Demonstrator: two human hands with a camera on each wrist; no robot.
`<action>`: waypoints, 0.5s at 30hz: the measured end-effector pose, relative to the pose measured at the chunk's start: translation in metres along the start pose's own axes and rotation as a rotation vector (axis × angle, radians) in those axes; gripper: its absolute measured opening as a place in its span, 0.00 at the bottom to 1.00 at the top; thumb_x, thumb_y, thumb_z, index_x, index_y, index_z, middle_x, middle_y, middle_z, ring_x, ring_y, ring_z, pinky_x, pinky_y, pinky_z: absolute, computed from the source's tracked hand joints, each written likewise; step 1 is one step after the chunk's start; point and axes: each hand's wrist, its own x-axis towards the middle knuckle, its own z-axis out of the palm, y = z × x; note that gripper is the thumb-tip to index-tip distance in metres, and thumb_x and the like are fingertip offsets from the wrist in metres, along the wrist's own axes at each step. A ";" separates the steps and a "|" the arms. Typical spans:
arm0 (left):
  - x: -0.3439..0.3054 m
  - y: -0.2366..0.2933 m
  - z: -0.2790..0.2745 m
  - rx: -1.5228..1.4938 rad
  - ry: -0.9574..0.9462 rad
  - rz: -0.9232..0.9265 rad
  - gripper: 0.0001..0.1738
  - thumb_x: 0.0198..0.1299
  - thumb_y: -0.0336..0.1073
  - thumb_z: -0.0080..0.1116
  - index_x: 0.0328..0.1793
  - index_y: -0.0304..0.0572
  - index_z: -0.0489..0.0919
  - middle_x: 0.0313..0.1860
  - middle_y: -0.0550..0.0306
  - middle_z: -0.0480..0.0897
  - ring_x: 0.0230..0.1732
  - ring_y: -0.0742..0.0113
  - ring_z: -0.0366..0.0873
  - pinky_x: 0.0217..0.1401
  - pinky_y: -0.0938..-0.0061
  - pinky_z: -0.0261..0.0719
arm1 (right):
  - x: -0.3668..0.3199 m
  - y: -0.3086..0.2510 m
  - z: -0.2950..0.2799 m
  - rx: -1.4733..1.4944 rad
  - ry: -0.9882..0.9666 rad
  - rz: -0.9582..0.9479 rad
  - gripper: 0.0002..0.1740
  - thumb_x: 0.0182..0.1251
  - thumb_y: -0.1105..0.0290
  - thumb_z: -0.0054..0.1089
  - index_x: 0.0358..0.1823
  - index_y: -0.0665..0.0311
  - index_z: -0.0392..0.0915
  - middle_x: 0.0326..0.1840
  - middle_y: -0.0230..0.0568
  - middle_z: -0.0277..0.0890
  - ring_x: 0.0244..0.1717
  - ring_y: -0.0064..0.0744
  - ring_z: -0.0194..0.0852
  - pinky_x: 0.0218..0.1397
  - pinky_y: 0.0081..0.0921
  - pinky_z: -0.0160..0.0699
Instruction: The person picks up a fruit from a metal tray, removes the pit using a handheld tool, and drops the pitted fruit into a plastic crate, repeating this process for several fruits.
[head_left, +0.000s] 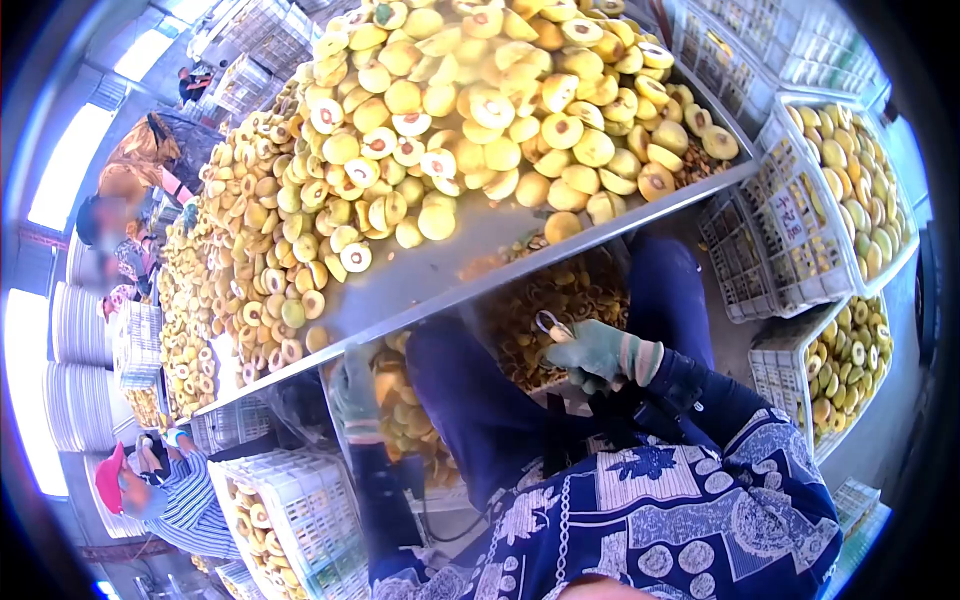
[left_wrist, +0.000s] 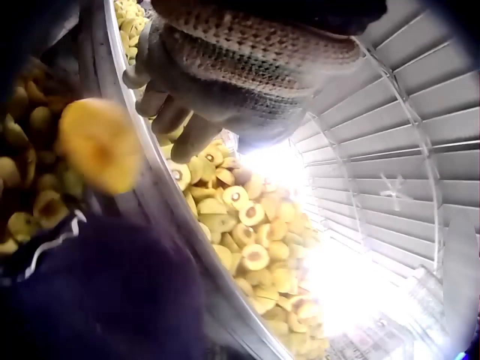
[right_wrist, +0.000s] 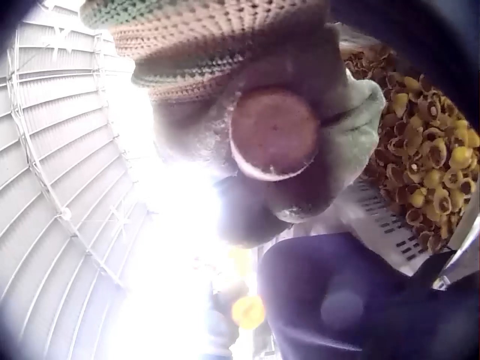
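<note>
My right hand, in a green-and-pink knit glove with a coated palm, grips a pitting tool. The tool's metal loop points left in the head view; its round wooden handle end shows in the right wrist view. My gloved left hand is just below the metal table's edge, its fingers extended. In the left wrist view, a blurred yellow peach half appears apart from the left fingers. Halved yellow peaches are heaped on the metal table, many with the red-brown centre facing up.
Between my knees stands a crate of brown pits and scraps; peach halves lie below my left hand. White crates of peaches flank me on the right, another crate on the left. A person in a red cap sits farther left.
</note>
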 end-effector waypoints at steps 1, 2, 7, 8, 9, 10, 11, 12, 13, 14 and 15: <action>0.027 -0.015 -0.007 0.367 0.114 0.250 0.27 0.64 0.55 0.55 0.48 0.34 0.82 0.32 0.63 0.79 0.28 0.77 0.65 0.32 0.78 0.66 | 0.007 0.001 0.001 -0.008 0.015 0.017 0.20 0.59 0.55 0.56 0.21 0.66 0.72 0.17 0.38 0.73 0.10 0.27 0.69 0.09 0.25 0.63; 0.047 -0.030 -0.013 0.294 0.106 0.068 0.24 0.64 0.51 0.55 0.49 0.34 0.82 0.29 0.65 0.77 0.30 0.76 0.66 0.34 0.76 0.67 | 0.012 0.002 0.003 -0.018 0.010 0.016 0.20 0.59 0.55 0.56 0.21 0.66 0.72 0.17 0.38 0.73 0.10 0.27 0.69 0.09 0.25 0.63; 0.160 -0.029 0.033 0.742 0.238 0.331 0.34 0.54 0.55 0.62 0.60 0.36 0.75 0.57 0.43 0.75 0.60 0.50 0.72 0.63 0.64 0.69 | 0.020 -0.004 0.008 0.081 0.034 0.035 0.20 0.61 0.55 0.56 0.20 0.65 0.72 0.12 0.38 0.71 0.08 0.28 0.66 0.08 0.26 0.62; 0.174 -0.018 0.044 0.773 0.235 0.230 0.40 0.51 0.57 0.64 0.63 0.36 0.73 0.65 0.39 0.70 0.66 0.46 0.67 0.67 0.63 0.66 | 0.027 -0.001 0.006 0.106 0.027 0.023 0.21 0.62 0.55 0.55 0.19 0.64 0.72 0.12 0.38 0.71 0.07 0.29 0.65 0.07 0.26 0.60; 0.195 -0.022 0.048 0.812 0.132 0.154 0.48 0.47 0.62 0.64 0.68 0.37 0.68 0.72 0.38 0.62 0.72 0.46 0.60 0.70 0.64 0.61 | 0.021 -0.012 0.005 0.066 0.045 0.077 0.21 0.63 0.55 0.54 0.19 0.63 0.72 0.11 0.37 0.70 0.06 0.28 0.63 0.06 0.25 0.58; 0.203 -0.022 0.055 0.836 0.165 0.222 0.47 0.47 0.65 0.63 0.66 0.36 0.70 0.67 0.36 0.69 0.68 0.46 0.66 0.68 0.64 0.65 | 0.020 -0.012 0.004 0.107 0.041 0.054 0.22 0.63 0.55 0.54 0.18 0.63 0.71 0.11 0.38 0.70 0.06 0.28 0.63 0.06 0.25 0.58; 0.212 -0.021 0.056 0.886 0.056 0.084 0.46 0.46 0.65 0.64 0.64 0.38 0.73 0.63 0.37 0.73 0.64 0.46 0.70 0.66 0.63 0.67 | 0.022 -0.011 0.003 0.136 0.057 0.059 0.22 0.64 0.55 0.54 0.18 0.63 0.71 0.11 0.38 0.70 0.06 0.28 0.63 0.06 0.24 0.58; 0.215 -0.010 0.056 0.933 -0.057 -0.053 0.45 0.45 0.66 0.64 0.62 0.39 0.75 0.58 0.39 0.78 0.61 0.46 0.74 0.63 0.63 0.70 | 0.023 -0.009 0.002 0.168 0.073 0.065 0.22 0.64 0.55 0.54 0.17 0.63 0.71 0.11 0.38 0.70 0.06 0.28 0.62 0.07 0.24 0.58; 0.212 -0.004 0.059 0.932 -0.053 -0.052 0.45 0.45 0.66 0.64 0.62 0.39 0.75 0.58 0.39 0.78 0.61 0.46 0.74 0.63 0.63 0.70 | 0.029 -0.002 0.001 0.166 0.073 0.062 0.22 0.64 0.55 0.54 0.17 0.63 0.71 0.11 0.38 0.70 0.06 0.28 0.62 0.07 0.24 0.58; 0.207 0.001 0.063 1.009 -0.102 -0.031 0.44 0.45 0.66 0.64 0.59 0.40 0.77 0.54 0.40 0.80 0.57 0.46 0.77 0.60 0.62 0.72 | 0.037 0.007 -0.001 0.187 0.048 0.057 0.19 0.64 0.57 0.54 0.21 0.64 0.71 0.13 0.38 0.71 0.09 0.28 0.66 0.11 0.26 0.63; 0.202 0.004 0.066 1.087 -0.151 -0.011 0.42 0.44 0.67 0.65 0.57 0.41 0.78 0.49 0.42 0.82 0.53 0.47 0.79 0.57 0.62 0.74 | 0.038 0.004 0.000 0.208 0.022 0.052 0.17 0.63 0.59 0.55 0.24 0.65 0.71 0.15 0.39 0.72 0.12 0.29 0.70 0.15 0.29 0.67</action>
